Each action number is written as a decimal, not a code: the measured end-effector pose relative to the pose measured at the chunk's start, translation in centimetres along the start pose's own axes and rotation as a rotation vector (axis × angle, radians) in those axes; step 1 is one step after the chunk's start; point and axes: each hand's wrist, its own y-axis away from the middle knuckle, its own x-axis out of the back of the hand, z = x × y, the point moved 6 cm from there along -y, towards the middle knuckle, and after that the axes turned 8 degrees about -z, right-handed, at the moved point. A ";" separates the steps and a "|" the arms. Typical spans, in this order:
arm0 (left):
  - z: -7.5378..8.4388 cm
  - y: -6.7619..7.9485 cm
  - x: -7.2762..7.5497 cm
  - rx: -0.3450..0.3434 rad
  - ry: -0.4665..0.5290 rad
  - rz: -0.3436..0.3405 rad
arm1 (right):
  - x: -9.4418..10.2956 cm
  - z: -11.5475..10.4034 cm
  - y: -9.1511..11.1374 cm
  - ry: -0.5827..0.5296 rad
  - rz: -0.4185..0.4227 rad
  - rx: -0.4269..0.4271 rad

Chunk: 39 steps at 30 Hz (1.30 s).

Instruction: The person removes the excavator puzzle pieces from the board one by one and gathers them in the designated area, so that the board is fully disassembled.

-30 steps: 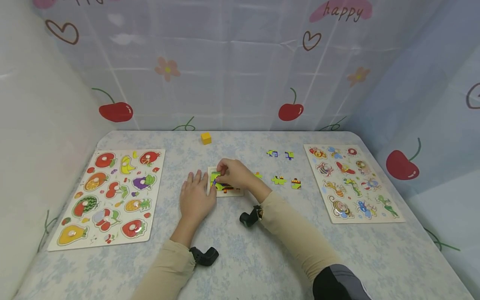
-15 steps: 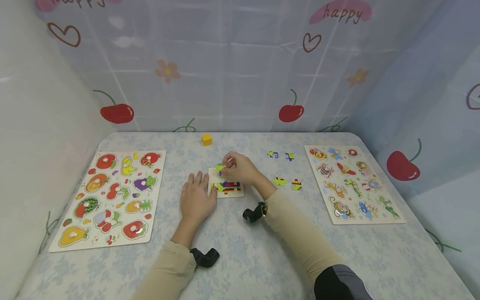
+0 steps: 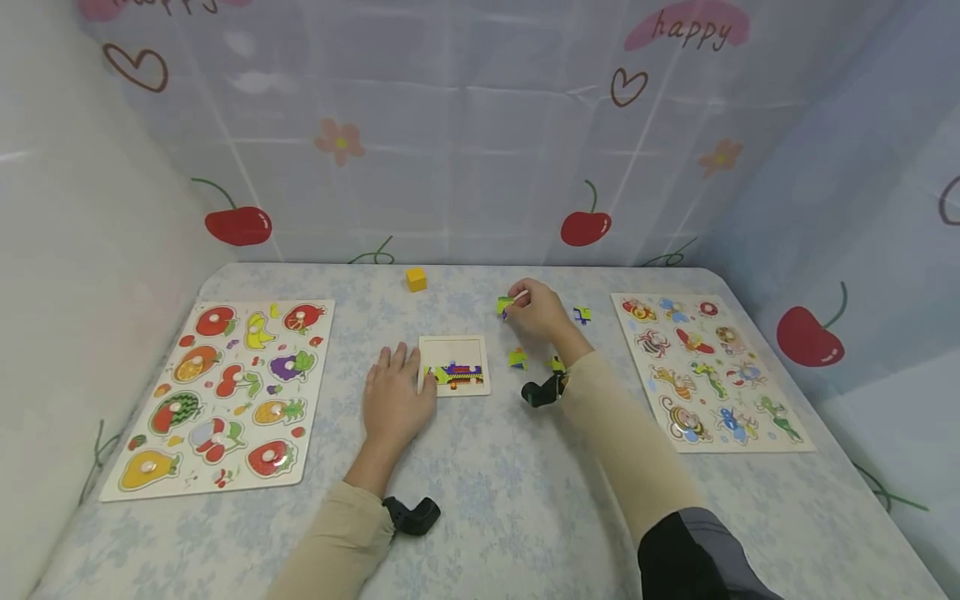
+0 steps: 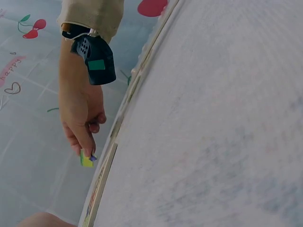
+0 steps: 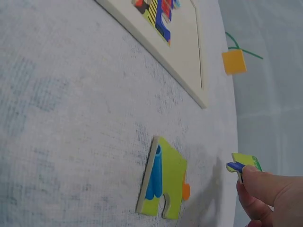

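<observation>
While the right hand [image 3: 542, 315], fingertips closed, pinches a piece [image 3: 503, 306] above the table [image 3: 480, 492] toward the tray's [image 3: 453, 349] one o'clock, it should keep it level, the left hand [image 3: 397, 402], fingers outstretched and holding nothing, best steadying the tray from eight o'clock.

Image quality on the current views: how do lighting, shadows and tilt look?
Head: soft, even light, a faint shadow beside the right sleeve, pale streaks on the cherry-print curtain, possibly reflections or creases; left wrist: tilted, the tabletop pale and low in contrast; right wrist: also tilted, a soft shadow near the right hand, the loose jigsaw piece fairly sharp.
</observation>
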 end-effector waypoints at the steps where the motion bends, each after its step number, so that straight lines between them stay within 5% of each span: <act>1: 0.0 0.0 0.0 0.001 0.000 -0.003 | 0.2 0.2 -0.1 0.013 0.003 -0.008; 18: 0.3 0.2 -0.1 -0.006 0.003 -0.003 | 1.3 0.6 0.0 0.250 0.084 -0.095; 27: 0.4 0.3 -0.1 -0.003 0.007 -0.002 | 1.1 -0.3 -0.1 0.555 0.095 -0.085; 39: 0.1 0.1 -0.1 -0.030 0.028 0.026 | -0.4 -3.2 2.4 0.446 0.010 0.082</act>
